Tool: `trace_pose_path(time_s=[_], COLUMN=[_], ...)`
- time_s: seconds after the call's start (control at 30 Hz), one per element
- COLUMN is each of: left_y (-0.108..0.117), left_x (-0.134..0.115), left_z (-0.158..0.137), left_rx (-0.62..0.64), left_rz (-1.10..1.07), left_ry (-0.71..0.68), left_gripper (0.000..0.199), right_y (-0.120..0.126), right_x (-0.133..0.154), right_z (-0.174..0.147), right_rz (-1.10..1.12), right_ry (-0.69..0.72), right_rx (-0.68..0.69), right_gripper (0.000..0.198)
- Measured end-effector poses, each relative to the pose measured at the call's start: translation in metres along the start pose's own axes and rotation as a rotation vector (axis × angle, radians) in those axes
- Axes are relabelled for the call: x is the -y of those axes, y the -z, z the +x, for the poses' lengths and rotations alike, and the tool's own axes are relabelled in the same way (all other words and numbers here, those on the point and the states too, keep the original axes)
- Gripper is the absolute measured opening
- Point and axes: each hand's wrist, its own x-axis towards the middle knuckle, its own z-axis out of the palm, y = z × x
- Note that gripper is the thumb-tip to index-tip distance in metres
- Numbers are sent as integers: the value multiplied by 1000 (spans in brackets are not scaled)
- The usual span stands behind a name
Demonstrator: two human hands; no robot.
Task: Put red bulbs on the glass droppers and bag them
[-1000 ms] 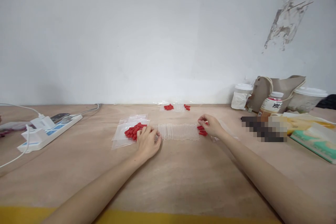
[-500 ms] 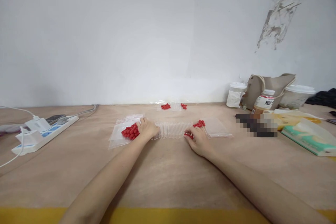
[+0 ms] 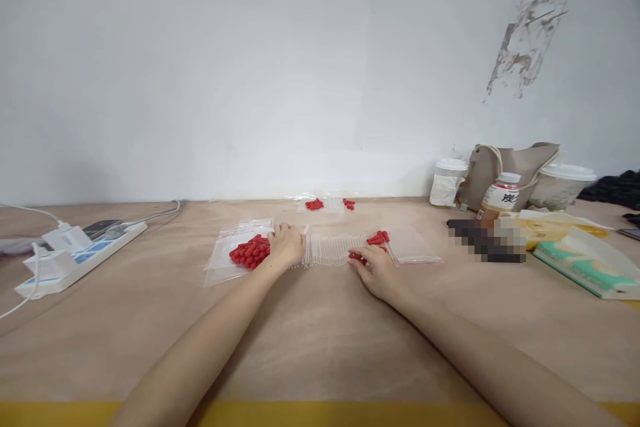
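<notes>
A row of slim clear tubes (image 3: 327, 250) lies side by side on the table between my hands. My left hand (image 3: 287, 245) rests palm down at the row's left end, touching it, with its fingers apart and bent. Beside that hand a pile of red rubber bulbs (image 3: 249, 252) sits on clear plastic bags (image 3: 216, 267). At the right end, my right hand (image 3: 379, 271) curls its thumb and fingers round red bulbs (image 3: 357, 257), partly hidden under the fingertips. More red bulbs (image 3: 380, 237) lie just beyond it, next to a flat clear bag (image 3: 415, 247).
By the wall lies a clear bag (image 3: 330, 203) with red bulbs. A power strip (image 3: 80, 267) with white chargers stands at left. To the right are a lidded cup (image 3: 447, 183), a drink bottle (image 3: 497, 197), a beige bag (image 3: 517, 163), a second cup (image 3: 563, 188) and a green tissue pack (image 3: 587, 267).
My left hand has shifted slightly right along the row of tubes, away from the red pile. My right hand stays at the right end, its fingers barely moved. The view has tilted a little.
</notes>
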Motion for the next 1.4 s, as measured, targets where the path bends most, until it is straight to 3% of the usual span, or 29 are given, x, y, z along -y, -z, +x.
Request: trace_pose_path(time_s=[0.13,0.2,0.27,0.6,1.13,1.4], left_y=[3,-3,-11,-22,-21,-21], left_x=[2,7,13,13,15,14], left_z=[-29,-42,-52,-62,-62,-62], left_rx=[-7,-82,-150,-201,-101,-189], left_rz=[-92,-196,-270,-306,-394,-408], left_ry=[-327,-549,-643,-678,-768,-843], left_gripper=[19,18,17,18,23,21], right_y=[3,6,8,4,3,2], right_x=[4,10,15,24,23,21], right_z=[1,1,0,-6,-9,-11], right_rz=[64,115,155,226,232,227], right_ry=[27,41,52,89,144,181], right_rx=[-5,46,104,197,279,255], right_gripper=[16,18,18,14,21,24])
